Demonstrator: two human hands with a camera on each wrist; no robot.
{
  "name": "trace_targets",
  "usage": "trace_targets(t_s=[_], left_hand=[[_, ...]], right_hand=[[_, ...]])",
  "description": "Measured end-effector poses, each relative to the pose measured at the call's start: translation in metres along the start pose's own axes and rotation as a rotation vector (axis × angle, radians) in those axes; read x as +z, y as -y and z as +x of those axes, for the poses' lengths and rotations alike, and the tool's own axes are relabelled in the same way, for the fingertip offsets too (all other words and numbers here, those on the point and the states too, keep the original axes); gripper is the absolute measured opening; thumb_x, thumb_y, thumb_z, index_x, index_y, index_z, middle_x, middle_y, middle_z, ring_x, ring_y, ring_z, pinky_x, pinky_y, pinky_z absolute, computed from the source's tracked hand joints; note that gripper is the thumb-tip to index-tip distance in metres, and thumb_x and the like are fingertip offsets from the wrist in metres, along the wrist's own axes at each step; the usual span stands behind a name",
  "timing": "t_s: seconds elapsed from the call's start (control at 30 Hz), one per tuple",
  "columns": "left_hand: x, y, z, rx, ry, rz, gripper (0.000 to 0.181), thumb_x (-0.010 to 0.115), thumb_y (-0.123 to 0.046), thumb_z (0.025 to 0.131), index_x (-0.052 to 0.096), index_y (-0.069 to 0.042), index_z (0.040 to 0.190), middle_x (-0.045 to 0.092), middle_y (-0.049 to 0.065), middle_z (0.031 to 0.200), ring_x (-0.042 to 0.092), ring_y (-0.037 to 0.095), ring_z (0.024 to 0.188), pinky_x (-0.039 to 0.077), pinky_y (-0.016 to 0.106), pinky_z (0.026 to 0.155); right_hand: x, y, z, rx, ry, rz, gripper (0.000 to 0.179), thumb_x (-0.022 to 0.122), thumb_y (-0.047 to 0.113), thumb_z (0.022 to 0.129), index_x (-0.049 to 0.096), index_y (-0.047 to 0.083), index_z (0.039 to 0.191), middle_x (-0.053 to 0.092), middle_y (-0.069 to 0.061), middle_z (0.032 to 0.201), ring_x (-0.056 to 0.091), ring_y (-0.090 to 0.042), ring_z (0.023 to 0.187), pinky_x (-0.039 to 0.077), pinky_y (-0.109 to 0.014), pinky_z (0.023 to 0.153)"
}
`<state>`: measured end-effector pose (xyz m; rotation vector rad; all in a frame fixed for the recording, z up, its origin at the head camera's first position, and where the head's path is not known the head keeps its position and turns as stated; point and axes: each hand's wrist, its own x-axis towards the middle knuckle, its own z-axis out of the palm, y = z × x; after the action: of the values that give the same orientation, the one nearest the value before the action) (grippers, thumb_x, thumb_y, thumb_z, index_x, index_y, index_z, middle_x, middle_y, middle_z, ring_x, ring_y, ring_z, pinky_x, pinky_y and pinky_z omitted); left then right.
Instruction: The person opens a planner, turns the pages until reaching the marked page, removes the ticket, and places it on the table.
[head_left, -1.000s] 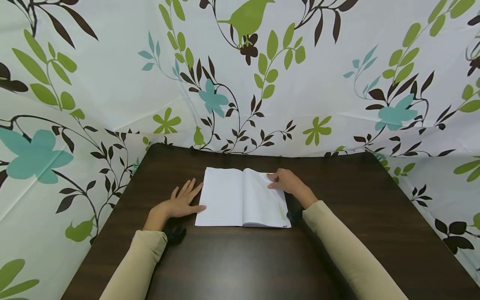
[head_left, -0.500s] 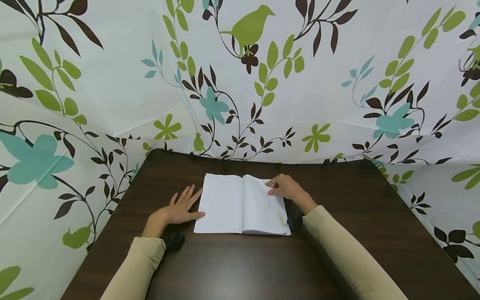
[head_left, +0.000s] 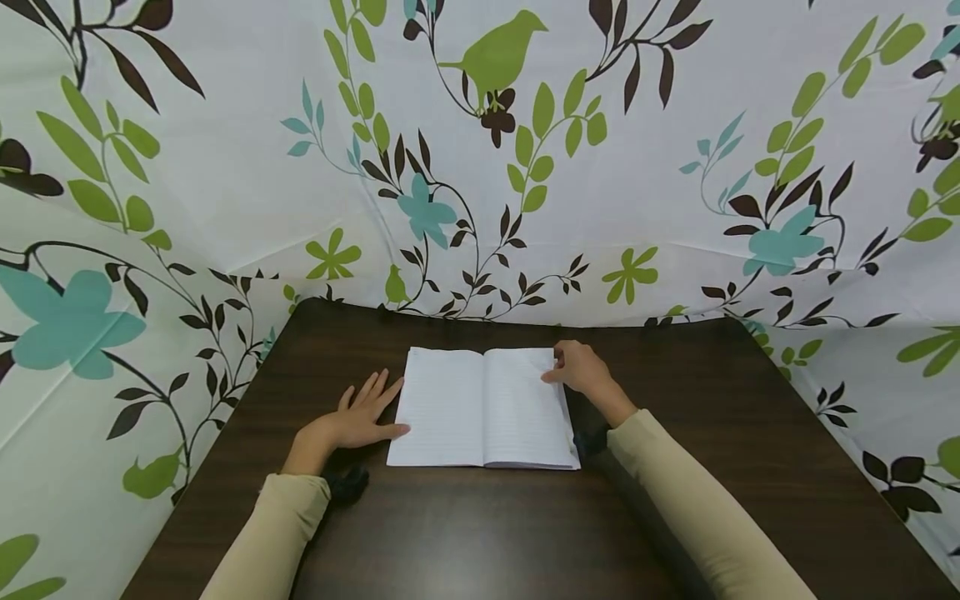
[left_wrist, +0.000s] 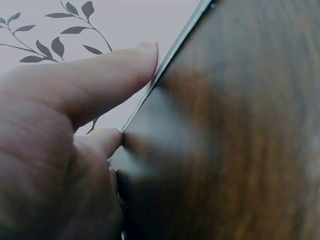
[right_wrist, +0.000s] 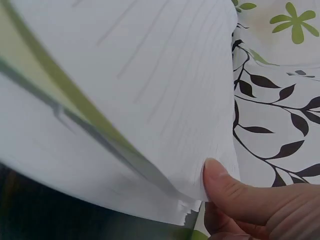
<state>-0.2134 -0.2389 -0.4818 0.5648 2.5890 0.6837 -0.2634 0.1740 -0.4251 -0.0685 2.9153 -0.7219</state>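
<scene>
An open notebook (head_left: 441,408) with white lined pages lies on the dark wooden table. My left hand (head_left: 345,427) rests at its left side, fingers spread, with the thumb tip on the left page's edge. The left wrist view shows that thumb (left_wrist: 115,77) straight along the book's edge. At the upper right corner, my right hand (head_left: 587,375) pinches the right page (head_left: 525,408). In the right wrist view, the thumb (right_wrist: 232,192) lies on the lined page and curled fingers are under it. A yellow-green strip (right_wrist: 75,100) shows beneath the lifted page's edge.
The brown table (head_left: 465,533) extends around the notebook on all sides. Behind it hangs a white cloth (head_left: 615,208) printed with leaves, flowers and birds. A black wrist strap (head_left: 347,485) sits by the left wrist.
My right hand has shifted slightly right along the page's top corner. The right page now lies flatter, and the yellow-green mark no longer shows in the head view. My left hand stays put.
</scene>
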Motion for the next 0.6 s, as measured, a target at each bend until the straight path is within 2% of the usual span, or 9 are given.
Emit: trace_targets(t_s=[0.23,0.33,0.47,0.6], left_hand=[[-0.0018,-0.0058,-0.0046,-0.015,0.000,-0.008,0.107,0.053,-0.075,0.095,0.006,-0.015,0.169,-0.013,0.018,0.176,-0.014,0.040,0.163,-0.013,0.071,0.122],[-0.0018,-0.0075,-0.0062,-0.022,0.004,-0.015,0.108,0.053,-0.075,0.094,0.006,-0.013,0.169,-0.013,0.019,0.175,-0.015,0.041,0.162,-0.014,0.071,0.122],[-0.0008,-0.0053,-0.0039,-0.018,-0.006,-0.011,0.106,0.054,-0.073,0.095,0.007,-0.013,0.169,-0.012,0.019,0.175,-0.015,0.041,0.162,-0.014,0.071,0.122],[-0.0021,-0.0055,0.0001,-0.008,-0.007,0.000,0.105,0.055,-0.071,0.096,0.006,-0.014,0.169,-0.012,0.018,0.176,-0.015,0.041,0.162,-0.014,0.071,0.122]], right_hand=[[0.0001,0.0026,-0.0029,-0.049,-0.050,-0.030,0.028,0.083,0.024,0.091,0.073,0.003,0.107,0.072,-0.010,0.098,0.062,-0.020,0.078,0.047,-0.030,0.063],[0.0010,0.0042,-0.0047,-0.078,-0.063,-0.027,0.020,0.080,0.024,0.093,0.073,0.006,0.092,0.067,-0.005,0.085,0.057,-0.018,0.072,0.042,-0.029,0.058],[-0.0005,0.0040,-0.0062,-0.092,-0.069,-0.011,0.028,0.078,0.023,0.095,0.065,0.010,0.073,0.051,0.001,0.068,0.046,-0.014,0.062,0.033,-0.027,0.053],[-0.0065,0.0022,-0.0064,-0.104,-0.054,0.001,0.030,0.075,0.021,0.097,0.066,0.010,0.071,0.047,0.004,0.065,0.043,-0.013,0.060,0.031,-0.027,0.052]])
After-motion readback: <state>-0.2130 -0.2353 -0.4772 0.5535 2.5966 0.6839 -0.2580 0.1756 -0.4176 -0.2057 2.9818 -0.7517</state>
